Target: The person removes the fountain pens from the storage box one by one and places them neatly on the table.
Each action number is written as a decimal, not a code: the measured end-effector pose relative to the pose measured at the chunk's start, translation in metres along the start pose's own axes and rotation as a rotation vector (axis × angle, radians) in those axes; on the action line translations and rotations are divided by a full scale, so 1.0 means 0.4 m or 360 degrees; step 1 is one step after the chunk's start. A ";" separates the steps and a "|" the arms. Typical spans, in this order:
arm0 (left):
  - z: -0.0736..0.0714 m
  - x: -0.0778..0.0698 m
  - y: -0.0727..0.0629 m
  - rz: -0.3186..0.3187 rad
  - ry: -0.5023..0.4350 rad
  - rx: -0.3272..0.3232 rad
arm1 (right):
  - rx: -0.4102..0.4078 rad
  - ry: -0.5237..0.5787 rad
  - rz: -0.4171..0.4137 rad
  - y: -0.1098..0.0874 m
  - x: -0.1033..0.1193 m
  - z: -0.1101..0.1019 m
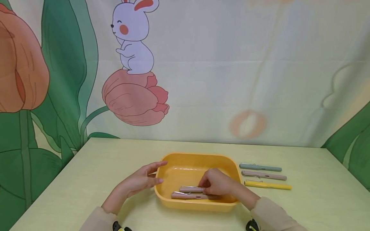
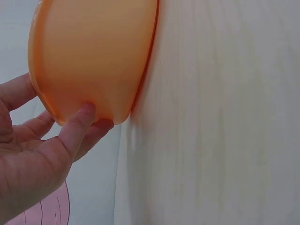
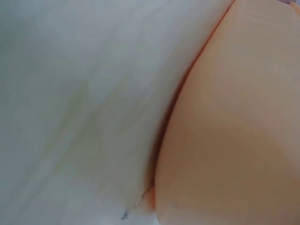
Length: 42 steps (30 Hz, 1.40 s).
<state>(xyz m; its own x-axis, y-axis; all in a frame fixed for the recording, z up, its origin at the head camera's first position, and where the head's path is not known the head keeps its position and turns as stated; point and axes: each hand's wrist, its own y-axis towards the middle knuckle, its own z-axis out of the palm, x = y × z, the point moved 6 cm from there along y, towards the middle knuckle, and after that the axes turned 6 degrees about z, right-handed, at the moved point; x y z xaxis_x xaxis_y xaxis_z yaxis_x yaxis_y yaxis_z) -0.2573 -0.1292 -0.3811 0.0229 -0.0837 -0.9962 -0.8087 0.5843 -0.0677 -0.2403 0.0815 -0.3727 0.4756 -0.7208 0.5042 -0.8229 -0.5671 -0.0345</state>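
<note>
A yellow plastic basin (image 1: pixel 196 157) stands on the table. My left hand (image 1: pixel 140 179) is at its left end, with spread, mostly straight fingers touching the rim and, in the left wrist view, the outer wall (image 2: pixel 93 51). My right hand (image 1: pixel 218 183) reaches into the basin with curled fingers, pinching a pink pen (image 1: pixel 188 189) at its right part. In front of that lies another pink pen (image 1: pixel 188 195), partly behind the fingers. A sliver of a yellow pen (image 1: pixel 199 200) shows near the basin's front wall. The right wrist view shows the basin's outside (image 3: pixel 229 122), not the fingers.
To the right of the basin, a grey-green pen (image 1: pixel 260 167), a pink pen (image 1: pixel 264 175) and a yellow pen (image 1: pixel 268 185) lie roughly parallel on the light wooden table (image 1: pixel 121 154). A printed curtain (image 1: pixel 202 80) with a rabbit and tulips hangs behind the table's back edge.
</note>
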 end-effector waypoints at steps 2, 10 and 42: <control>0.000 0.000 -0.001 -0.0002 0.0003 -0.0002 | 0.0009 0.0015 0.0016 0.000 0.001 0.001; -0.001 -0.001 -0.001 0.0001 -0.0001 -0.0001 | 0.0003 -0.0007 0.0027 0.005 0.003 0.005; 0.000 0.003 0.000 -0.0011 0.0008 0.0006 | -0.0005 0.0208 -0.0096 -0.040 0.030 -0.073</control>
<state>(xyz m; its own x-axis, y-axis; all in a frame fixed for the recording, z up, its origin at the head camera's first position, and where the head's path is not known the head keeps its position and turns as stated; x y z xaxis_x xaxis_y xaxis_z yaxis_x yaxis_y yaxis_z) -0.2573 -0.1295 -0.3825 0.0259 -0.0918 -0.9954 -0.8064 0.5866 -0.0751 -0.2304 0.0936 -0.3407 0.4797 -0.6271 0.6136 -0.7951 -0.6065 0.0018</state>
